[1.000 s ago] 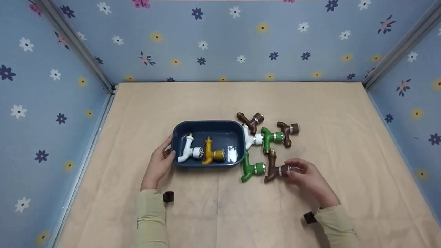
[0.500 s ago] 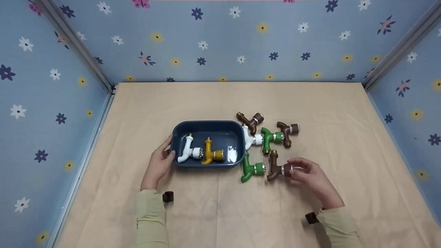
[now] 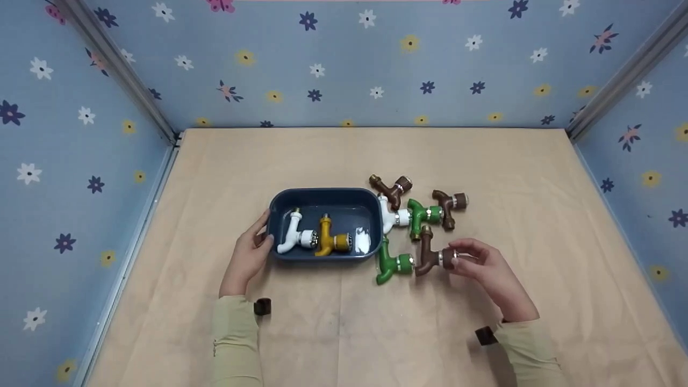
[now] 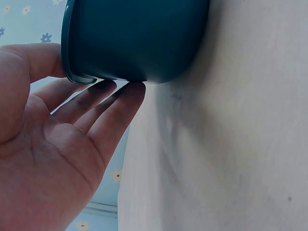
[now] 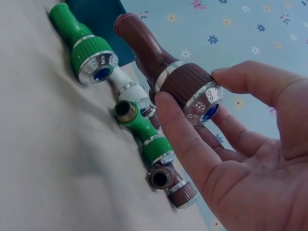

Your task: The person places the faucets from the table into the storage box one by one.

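My left hand [image 3: 250,255] holds the left end of a dark blue plastic tub [image 3: 285,194]; in the left wrist view the thumb meets the rim [image 4: 67,43] and the fingers touch the outer wall. Inside the tub lie a white tap [image 3: 293,234] and a yellow tap [image 3: 325,236]. With thumb and fingers, my right hand [image 3: 489,271] pinches the ribbed knob of a brown tap [image 3: 426,258]. The right wrist view shows this brown tap [image 5: 151,53] raised off the table. Just left of it is a green tap [image 3: 388,263] by the tub's near right corner.
Against the tub's right side lies another white tap [image 3: 388,217], beside a second green tap [image 3: 416,217]. Two more brown taps, one at the back [image 3: 395,191] and one farther right [image 3: 449,207], rest on the beige cloth [image 3: 338,333]. Flower-patterned walls [image 3: 355,70] enclose the table.
My right hand has lifted the brown tap, after a small shift to the right away from the near green tap. My left hand and the tub have stayed in place.
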Available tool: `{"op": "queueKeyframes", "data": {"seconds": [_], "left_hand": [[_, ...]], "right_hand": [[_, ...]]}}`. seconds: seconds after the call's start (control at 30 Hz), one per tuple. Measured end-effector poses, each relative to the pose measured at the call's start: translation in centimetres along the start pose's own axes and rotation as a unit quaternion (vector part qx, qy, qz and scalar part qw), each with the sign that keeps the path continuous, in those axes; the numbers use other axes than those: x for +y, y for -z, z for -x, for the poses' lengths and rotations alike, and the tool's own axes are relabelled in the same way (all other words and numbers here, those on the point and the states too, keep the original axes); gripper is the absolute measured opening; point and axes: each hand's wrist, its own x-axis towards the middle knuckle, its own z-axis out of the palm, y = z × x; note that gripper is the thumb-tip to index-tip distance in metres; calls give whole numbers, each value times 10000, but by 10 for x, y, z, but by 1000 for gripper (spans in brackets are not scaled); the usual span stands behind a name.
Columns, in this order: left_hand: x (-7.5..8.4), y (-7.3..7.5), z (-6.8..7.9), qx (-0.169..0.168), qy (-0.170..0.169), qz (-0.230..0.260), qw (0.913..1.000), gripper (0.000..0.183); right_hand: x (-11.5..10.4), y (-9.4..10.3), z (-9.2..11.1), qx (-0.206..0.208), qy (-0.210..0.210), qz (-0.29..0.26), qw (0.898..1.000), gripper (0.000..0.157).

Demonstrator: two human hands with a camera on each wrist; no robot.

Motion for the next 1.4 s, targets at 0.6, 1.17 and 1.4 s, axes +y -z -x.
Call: {"op": "queueKeyframes", "data": {"seconds": [0.6,1.17,1.4], "left_hand": [[-11,1,-3,2,-24,-110,9999,57],[-22,2,-7,21,-28,-173,9998,58],[2,1,2,-50,-27,-100,9999,57]], "right_hand": [[-15,-19,-16,-160,96,-86,9998,45],[-25,-40,-32,-212,148,-246,9994,45],[-30,-51,-42,-272,163,-327,9990,40]]}}
